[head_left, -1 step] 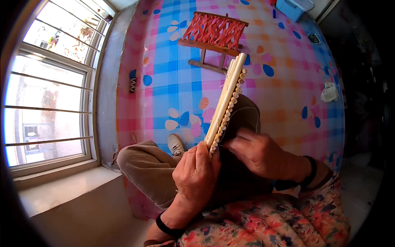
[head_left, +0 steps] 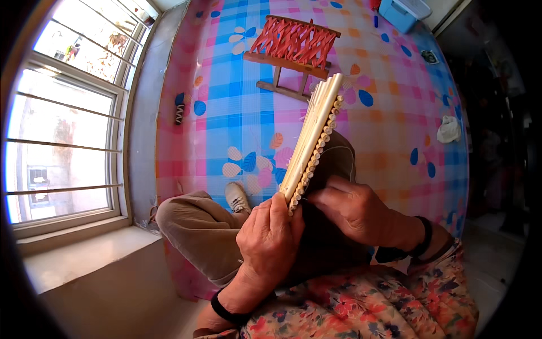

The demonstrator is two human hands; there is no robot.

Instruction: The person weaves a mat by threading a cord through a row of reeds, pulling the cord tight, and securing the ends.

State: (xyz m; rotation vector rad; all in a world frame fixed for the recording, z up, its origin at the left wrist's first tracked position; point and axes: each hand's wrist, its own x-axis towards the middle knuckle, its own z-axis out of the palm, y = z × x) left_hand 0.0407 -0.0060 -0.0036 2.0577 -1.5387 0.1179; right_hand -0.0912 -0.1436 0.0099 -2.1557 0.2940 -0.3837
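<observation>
My left hand (head_left: 268, 237) grips the lower end of a row of pale wooden sticks (head_left: 310, 144), which are lined up side by side and slant up and away from me, their round cut ends facing right. My right hand (head_left: 353, 209) is closed just right of the sticks' lower end, fingertips partly hidden; what they hold is too small to make out. A thin pale thread (head_left: 353, 164) loops beside the sticks and down by my right hand.
A low wooden stool (head_left: 293, 42) with red woven strapping stands ahead on the patterned floor sheet (head_left: 226, 101). A white cloth (head_left: 449, 129) and blue plastic box (head_left: 402, 14) lie rightward. A barred window (head_left: 62, 152) lines the left. My bent legs (head_left: 192, 226) are beneath.
The surroundings sit slightly further left and the sticks' far end slightly further right in the view. Both hands keep their grips.
</observation>
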